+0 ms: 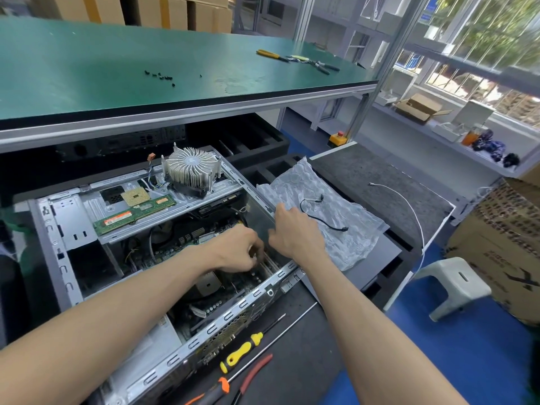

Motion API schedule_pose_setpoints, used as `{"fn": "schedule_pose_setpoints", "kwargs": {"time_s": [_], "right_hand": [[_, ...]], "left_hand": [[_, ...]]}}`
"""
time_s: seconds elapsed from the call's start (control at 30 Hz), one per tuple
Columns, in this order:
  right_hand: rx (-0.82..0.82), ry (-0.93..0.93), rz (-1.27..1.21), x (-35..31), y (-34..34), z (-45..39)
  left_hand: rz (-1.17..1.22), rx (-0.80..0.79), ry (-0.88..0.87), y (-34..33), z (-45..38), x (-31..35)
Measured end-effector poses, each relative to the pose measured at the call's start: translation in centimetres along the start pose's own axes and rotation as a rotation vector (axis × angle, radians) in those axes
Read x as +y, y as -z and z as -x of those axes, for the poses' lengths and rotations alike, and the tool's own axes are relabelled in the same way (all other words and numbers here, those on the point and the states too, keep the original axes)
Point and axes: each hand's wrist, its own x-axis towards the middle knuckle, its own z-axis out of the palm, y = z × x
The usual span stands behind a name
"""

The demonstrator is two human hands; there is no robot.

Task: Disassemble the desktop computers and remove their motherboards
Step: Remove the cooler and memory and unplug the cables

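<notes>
Reaching into one open computer case (pixel 58 252), both hands meet above the motherboard (pixel 233 283): left hand (pixel 239 248) curled in a grip on something unclear, right hand (pixel 295 232) loosely curled beside it. Two screwdrivers (pixel 242 350) lie nearer.

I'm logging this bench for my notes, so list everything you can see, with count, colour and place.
computer case: one, grey, open, on lower bench
motherboard: one, dark, inside case
heatsink: one, silver, on case frame
memory stick: one, green, on case frame
screwdrivers: two, yellow and orange handles, bench front
bubble wrap: one, clear, right of case
black cable: one, on wrap
pliers: several, green shelf
screws: several, black, green shelf
stool: one, grey, floor
left hand: inside case
right hand: at case edge
</notes>
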Motion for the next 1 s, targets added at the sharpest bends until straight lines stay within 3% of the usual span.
{"fn": "schedule_pose_setpoints", "kwargs": {"time_s": [0.13,0.37,0.43,0.53,0.73,0.9,1.0], "right_hand": [[0.001,-0.007,0.013,0.0,0.1,0.0],[0.017,-0.017,0.005,-0.1,0.1,0.0],[0.021,-0.014,0.008,-0.1,0.2,0.0],[0.017,-0.014,0.011,-0.2,0.4,0.1],[0.000,-0.015,0.016,-0.2,0.4,0.1],[-0.013,-0.008,0.017,-0.2,0.5,0.1],[-0.011,-0.003,0.015,-0.2,0.5,0.0]], "left_hand": [[0.028,-0.037,0.183,1.1,-0.1,-1.3],[-0.215,-0.329,0.322,1.1,1.6,-2.9],[-0.261,-0.306,0.335,1.0,1.8,-3.2],[-0.332,-0.111,0.346,1.3,1.3,-3.9],[-0.317,-0.026,0.380,0.9,0.5,-4.9],[-0.314,-0.249,0.557,-0.3,0.6,-4.6],[-0.327,-0.280,0.563,0.4,1.1,-5.0]]}}
